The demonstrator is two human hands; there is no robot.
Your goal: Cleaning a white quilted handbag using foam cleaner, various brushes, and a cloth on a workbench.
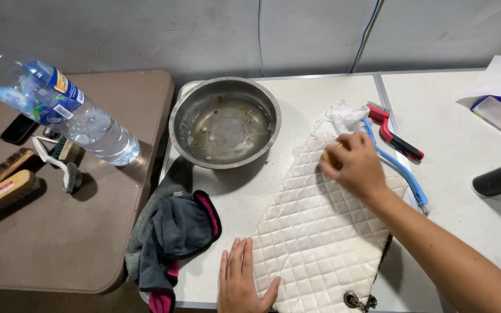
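Observation:
A white quilted bag (pixel 320 237) lies diagonally on the white table (pixel 453 174), a metal chain at its near corner. My left hand (pixel 243 284) lies flat with fingers spread, on the table at the bag's near left edge. At the bag's far corner my right hand (pixel 355 165) is closed on a small yellowish thing, mostly hidden by the fingers, pressed onto the bag. A crumpled white cloth (pixel 343 119) lies just beyond that hand.
A steel bowl (pixel 225 123) with a little murky water stands behind the bag. Grey-and-pink cloths (pixel 172 237) hang over the table's left edge. Red (pixel 392 132) and blue (pixel 398 171) brushes lie right of the bag. A water bottle (pixel 59 104) and wooden brushes (pixel 4 185) are on the brown table.

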